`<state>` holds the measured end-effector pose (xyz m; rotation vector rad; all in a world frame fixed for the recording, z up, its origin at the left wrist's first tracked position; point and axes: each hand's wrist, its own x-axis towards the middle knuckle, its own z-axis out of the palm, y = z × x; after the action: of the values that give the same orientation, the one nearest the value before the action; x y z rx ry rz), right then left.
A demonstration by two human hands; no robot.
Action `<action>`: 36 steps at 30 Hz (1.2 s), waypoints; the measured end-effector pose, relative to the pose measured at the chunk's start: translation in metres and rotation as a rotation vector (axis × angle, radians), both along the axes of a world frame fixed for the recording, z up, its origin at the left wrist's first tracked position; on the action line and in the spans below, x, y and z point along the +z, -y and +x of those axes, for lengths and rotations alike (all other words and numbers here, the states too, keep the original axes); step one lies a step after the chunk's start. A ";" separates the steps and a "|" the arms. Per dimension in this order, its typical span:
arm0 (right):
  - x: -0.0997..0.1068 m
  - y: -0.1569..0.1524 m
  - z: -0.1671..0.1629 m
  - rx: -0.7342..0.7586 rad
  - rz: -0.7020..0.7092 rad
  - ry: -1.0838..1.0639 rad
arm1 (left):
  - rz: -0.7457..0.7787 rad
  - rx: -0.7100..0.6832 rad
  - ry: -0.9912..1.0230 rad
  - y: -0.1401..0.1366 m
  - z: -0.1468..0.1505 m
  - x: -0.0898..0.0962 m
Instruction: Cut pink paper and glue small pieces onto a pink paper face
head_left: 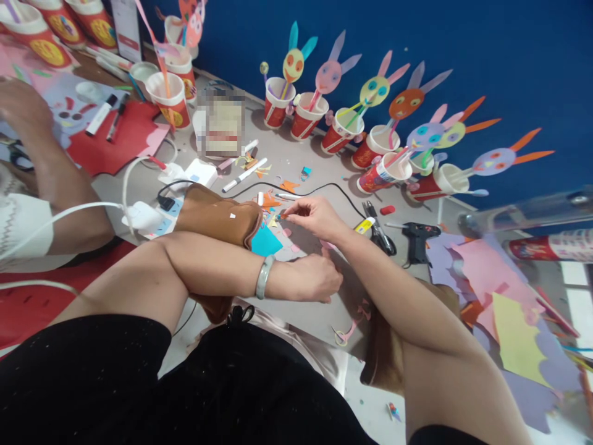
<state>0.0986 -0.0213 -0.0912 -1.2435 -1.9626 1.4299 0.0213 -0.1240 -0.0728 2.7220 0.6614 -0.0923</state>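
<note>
My left hand [315, 278], with a pale bangle [265, 277] on the wrist, is curled closed above the grey table. A bit of pink paper [327, 247] shows at its far edge; whether the fingers hold it is hidden. Beyond it, my right hand [317, 217] reaches left with thumb and forefinger pinched together over a pile of paper scraps [273, 216]. What lies between those fingertips is too small to name. A blue paper piece [267, 240] lies left of my hands. Pink-handled scissors [347, 330] rest near the table's front edge.
Red cups with paper rabbit heads [375, 91] line the blue wall. A brown pouch [217, 213] and power strip [160, 219] lie left. A black glue gun [419, 241] and coloured paper [519, 334] are right. A co-worker's arm [69, 185] is at far left.
</note>
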 end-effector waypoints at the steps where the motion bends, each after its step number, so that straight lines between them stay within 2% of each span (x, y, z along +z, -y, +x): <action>1: 0.000 0.001 0.000 -0.003 -0.005 -0.006 | 0.006 0.003 0.009 0.000 0.000 0.000; 9: 0.008 0.000 0.002 -0.032 -0.011 0.043 | 0.008 -0.011 -0.010 -0.001 -0.002 0.006; 15: 0.011 -0.002 0.009 0.001 -0.107 -0.026 | -0.029 -0.013 -0.011 -0.001 -0.001 0.005; 20: 0.008 0.002 0.011 -0.081 -0.137 -0.100 | -0.048 -0.006 0.004 -0.001 -0.002 0.004; 24: 0.007 0.005 0.009 -0.133 -0.053 -0.052 | -0.042 -0.003 0.022 -0.002 -0.002 0.006; 27: 0.009 0.007 0.008 -0.110 0.027 0.002 | -0.042 -0.010 0.001 -0.002 -0.001 0.007; 36: 0.021 0.020 0.006 -0.083 0.388 0.348 | 0.046 -0.027 -0.005 -0.001 -0.002 0.008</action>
<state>0.1050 -0.0413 -0.0702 -1.4335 -2.2420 0.7764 0.0195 -0.1227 -0.0650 2.7759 0.6354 -0.0922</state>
